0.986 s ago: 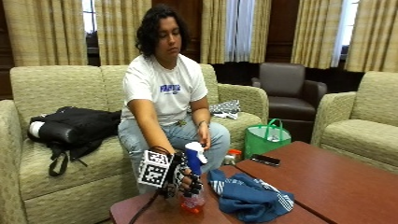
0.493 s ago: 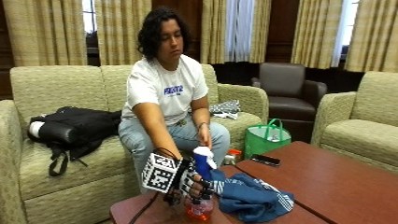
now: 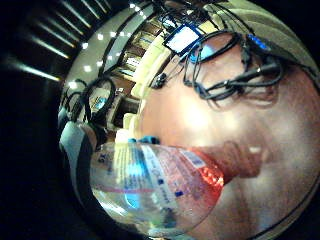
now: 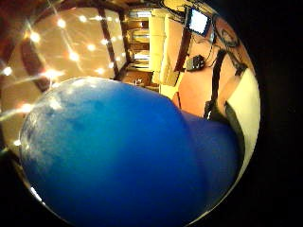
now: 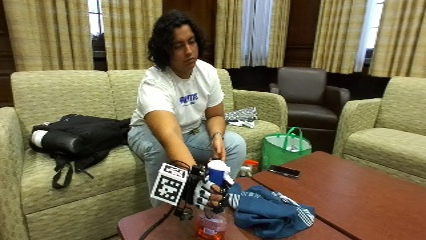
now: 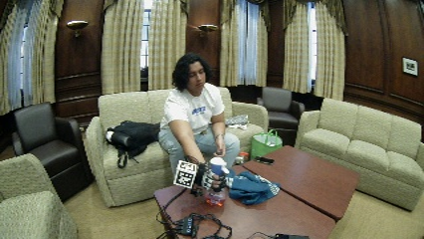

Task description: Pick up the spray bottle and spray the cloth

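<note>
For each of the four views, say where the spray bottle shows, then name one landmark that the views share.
Outside view: spray bottle upright in the gloved right hand, beside the blue cloth.
Wide outside view: spray bottle at the table's near end.
Little finger side palm view: its clear body close up.
Thumb side palm view: its blue top fills the picture.
Shared landmark: the reddish table.

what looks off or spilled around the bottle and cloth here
Nothing stands out. The gloved right hand grips the spray bottle upright by its neck, with no liquid visible on the table. The blue cloth lies bunched beside the bottle, which looks normal for this task.
</note>
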### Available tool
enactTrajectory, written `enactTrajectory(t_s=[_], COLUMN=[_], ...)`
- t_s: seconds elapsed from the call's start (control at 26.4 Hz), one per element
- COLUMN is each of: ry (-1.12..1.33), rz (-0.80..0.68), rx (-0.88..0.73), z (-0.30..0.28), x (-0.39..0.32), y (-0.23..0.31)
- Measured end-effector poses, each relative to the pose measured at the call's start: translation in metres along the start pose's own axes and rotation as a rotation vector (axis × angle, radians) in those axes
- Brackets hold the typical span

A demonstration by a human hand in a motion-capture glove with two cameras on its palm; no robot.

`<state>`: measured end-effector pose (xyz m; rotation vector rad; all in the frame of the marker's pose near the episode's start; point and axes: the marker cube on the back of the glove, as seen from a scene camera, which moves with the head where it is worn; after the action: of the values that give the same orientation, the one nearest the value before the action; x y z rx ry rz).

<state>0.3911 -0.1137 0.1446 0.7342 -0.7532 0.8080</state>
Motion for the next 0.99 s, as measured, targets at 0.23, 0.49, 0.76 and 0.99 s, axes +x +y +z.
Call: enactTrajectory(t_s=[0.23,0.49,0.76,0.99], ry=[0.105,0.322,0.612,0.861], rz=[-0.049,-0.09,-0.164,-0.269], rx=[-0.031,-0.314,-0.455,-0.485], z=[-0.024,-0.051,-0.053,-0.035], x=[-0.019,-0.064,-0.086,-0.099], y=[-0.008,-0.014,-0.005,0.005])
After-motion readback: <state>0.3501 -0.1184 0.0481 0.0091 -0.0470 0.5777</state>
